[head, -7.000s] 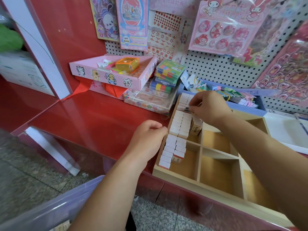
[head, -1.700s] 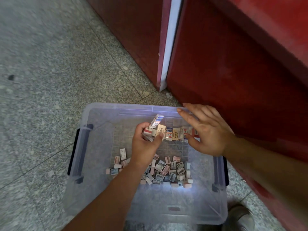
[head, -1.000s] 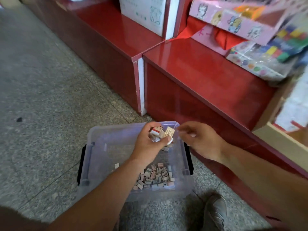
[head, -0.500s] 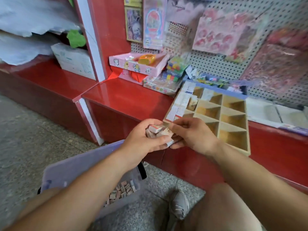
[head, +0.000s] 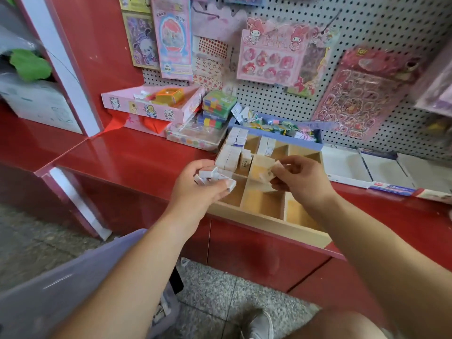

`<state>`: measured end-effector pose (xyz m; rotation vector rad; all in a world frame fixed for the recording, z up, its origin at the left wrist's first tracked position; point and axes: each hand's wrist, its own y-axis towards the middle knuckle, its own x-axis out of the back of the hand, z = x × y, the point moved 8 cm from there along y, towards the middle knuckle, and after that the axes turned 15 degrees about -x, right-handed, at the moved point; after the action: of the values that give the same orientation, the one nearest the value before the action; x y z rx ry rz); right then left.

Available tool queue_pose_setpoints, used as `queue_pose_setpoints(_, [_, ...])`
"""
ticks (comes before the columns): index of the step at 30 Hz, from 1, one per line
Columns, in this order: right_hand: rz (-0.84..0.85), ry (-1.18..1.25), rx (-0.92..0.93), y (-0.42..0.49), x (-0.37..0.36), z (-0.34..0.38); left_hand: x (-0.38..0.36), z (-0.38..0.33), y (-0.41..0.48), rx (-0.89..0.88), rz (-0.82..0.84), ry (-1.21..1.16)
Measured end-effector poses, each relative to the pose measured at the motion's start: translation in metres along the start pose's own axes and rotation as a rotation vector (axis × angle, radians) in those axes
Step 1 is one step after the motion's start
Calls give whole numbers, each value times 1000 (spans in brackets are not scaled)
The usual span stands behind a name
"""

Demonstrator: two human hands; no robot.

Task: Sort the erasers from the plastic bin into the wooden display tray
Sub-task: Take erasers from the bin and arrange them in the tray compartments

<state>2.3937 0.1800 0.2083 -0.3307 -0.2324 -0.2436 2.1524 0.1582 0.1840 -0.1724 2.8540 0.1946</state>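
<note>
From the head camera, your left hand (head: 198,189) is near the middle of the frame, its fingers curled round a small clutch of erasers (head: 212,177) above the near-left corner of the wooden display tray (head: 269,223). At its 3 o'clock, close by but apart from it, your right hand (head: 300,182) pinches a single eraser (head: 269,172) between thumb and fingertips over the tray's middle compartments. The tray lies on the red table (head: 137,157) with its near rim at the table's front edge. Its left column, at 12 o'clock from your left hand, is packed with stacked erasers (head: 232,152), and a few more stand in the far middle compartment. The plastic bin (head: 61,289) is on the floor at 7 o'clock, its inside hidden behind your left forearm. A pink box (head: 146,108) sits at 10 o'clock from the tray, and a pegboard (head: 367,25) hung with sticker packs rises at 12 o'clock. A grey shoe (head: 259,326) shows at 6 o'clock.
</note>
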Motion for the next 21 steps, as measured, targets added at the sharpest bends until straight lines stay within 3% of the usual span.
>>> queue_pose_setpoints(7, [-80,-465,198,62,-43,27,24,7,44,-5,-147,-73])
queue_pose_setpoints(14, [-108,-856,287,93,-77,32,16,15,58,3,-96,-87])
queue_pose_setpoints(21, [-201,-925,274,94,-78,28,15,19,63,7,-66,-50])
